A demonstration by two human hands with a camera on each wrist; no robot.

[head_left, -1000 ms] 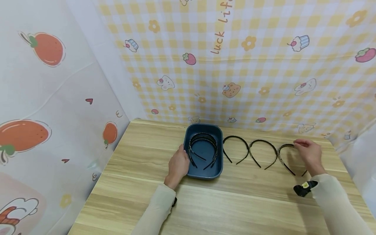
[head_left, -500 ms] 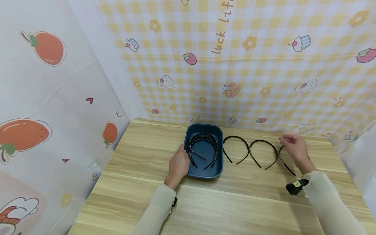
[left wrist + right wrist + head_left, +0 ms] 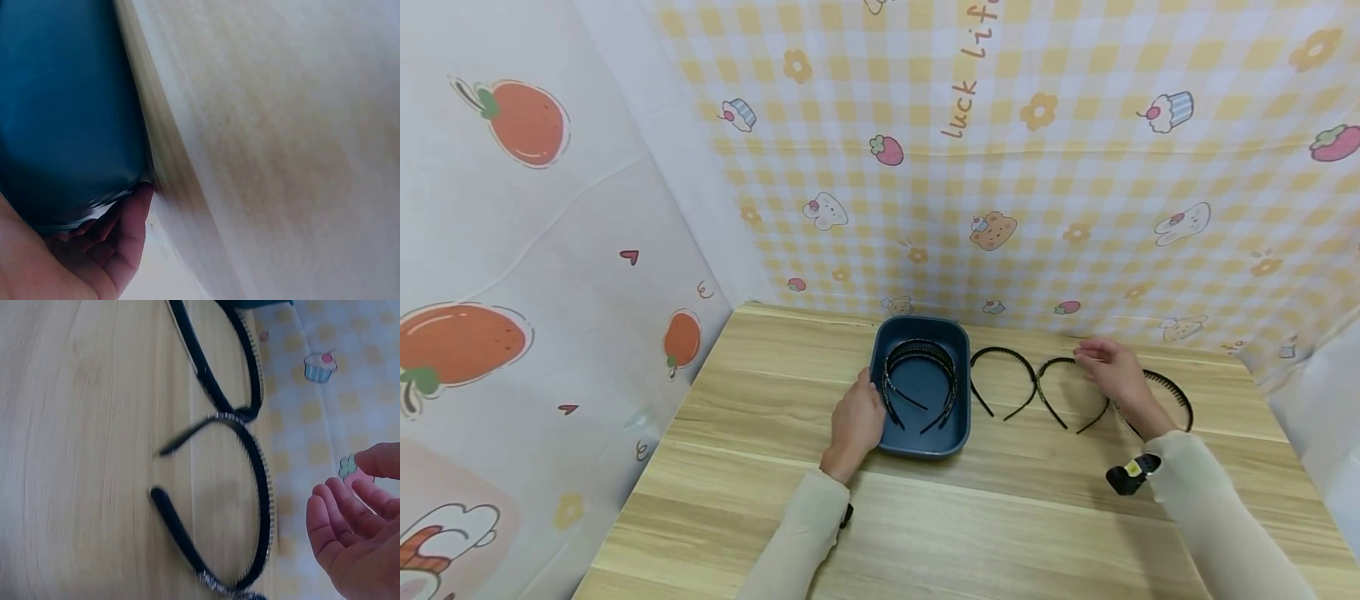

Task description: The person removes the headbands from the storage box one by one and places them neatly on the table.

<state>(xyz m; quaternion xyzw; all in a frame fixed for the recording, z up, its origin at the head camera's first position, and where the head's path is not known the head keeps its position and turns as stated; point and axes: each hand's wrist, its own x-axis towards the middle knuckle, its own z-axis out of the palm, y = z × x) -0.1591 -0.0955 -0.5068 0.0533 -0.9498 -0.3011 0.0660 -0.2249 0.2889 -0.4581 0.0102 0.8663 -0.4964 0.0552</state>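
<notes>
Blue bin (image 3: 922, 452) near the tabletop (image 3: 985, 517)'s far edge held several headbands (image 3: 919, 341), three loose headbands (image 3: 1002, 349) lying outside; the left hand (image 3: 857, 415) gripped it, fingers curled, while the right hand (image 3: 1118, 377) hovered, fingers loosely bent, empty.

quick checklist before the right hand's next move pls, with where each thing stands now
1. Bin steadied: ok, the left hand holds the blue bin at its side.
2. Right hand free: ok, the right hand has nothing between its fingers.
3. Grip on the middle headband: not ok, the right wrist view shows the fingers apart from it.
4. Middle headband clear of the headband nearest the bin: cannot tell, they look touching or nearly so.
5. Room in the bin: ok, bare floor shows inside.
6. Count of headbands in the bin: cannot tell, they overlap.
</notes>
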